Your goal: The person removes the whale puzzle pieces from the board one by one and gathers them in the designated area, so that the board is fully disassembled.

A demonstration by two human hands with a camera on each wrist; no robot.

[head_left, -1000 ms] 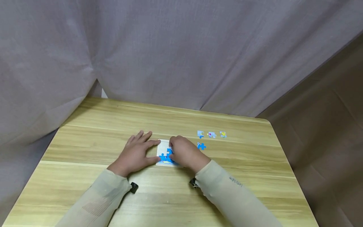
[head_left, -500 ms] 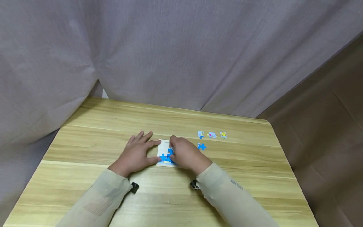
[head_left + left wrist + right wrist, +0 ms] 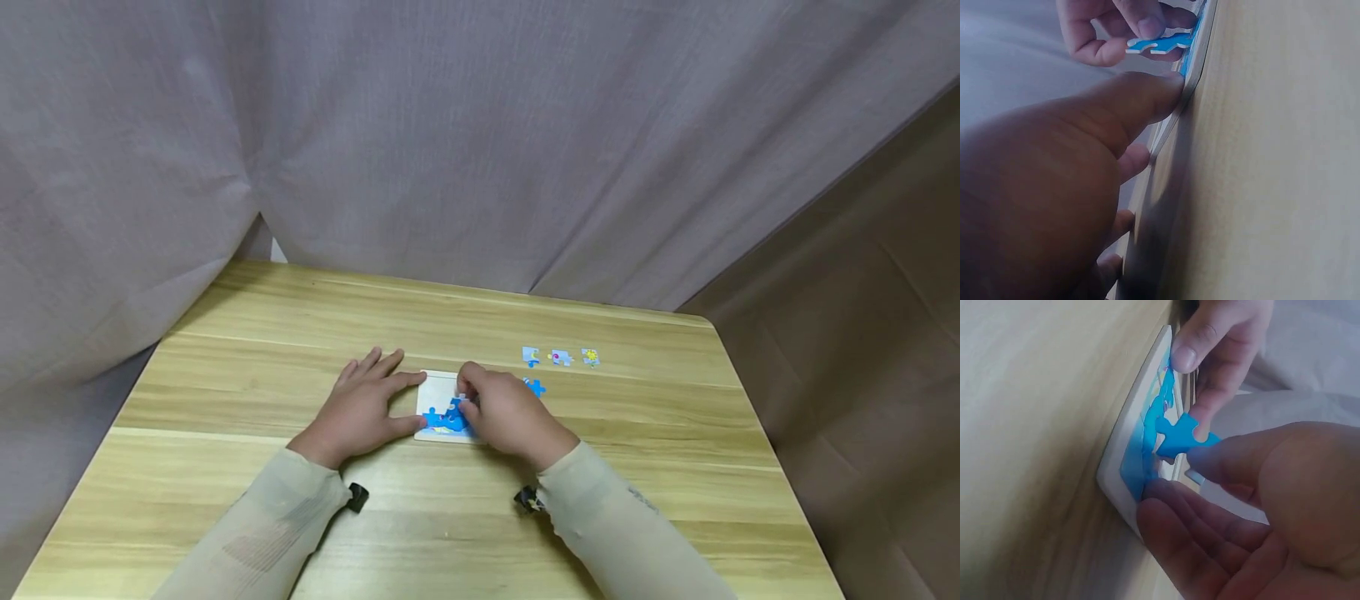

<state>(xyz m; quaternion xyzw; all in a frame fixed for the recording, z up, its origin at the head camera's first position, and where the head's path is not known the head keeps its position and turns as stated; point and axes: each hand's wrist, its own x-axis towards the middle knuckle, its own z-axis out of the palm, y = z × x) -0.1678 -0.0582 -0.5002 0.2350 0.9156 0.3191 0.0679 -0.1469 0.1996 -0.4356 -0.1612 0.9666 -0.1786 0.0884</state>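
Observation:
A small pale wooden puzzle tray (image 3: 435,388) lies on the table, its lower part filled with blue puzzle pieces (image 3: 444,422). My left hand (image 3: 358,412) rests at the tray's left side with fingers spread, the thumb on the lower left edge and the index fingertip at the upper left corner. Between thumb and fingers, my right hand (image 3: 517,415) pinches a blue puzzle piece (image 3: 1177,439). That piece stands tilted over the tray, one end close to the fitted pieces in the right wrist view. My right fingers hide the tray's right side in the head view.
Right of the tray lie a moon piece (image 3: 531,356), a piece with a pink dot (image 3: 560,357) and a sun piece (image 3: 591,357) in a row. A blue piece (image 3: 536,387) lies nearer, partly behind my right hand. Grey curtain (image 3: 450,150) hangs behind the wooden table (image 3: 420,517).
My right hand has shifted slightly right and up, and the blue piece in its pinch now shows tilted. My left hand stays at the tray's left edge.

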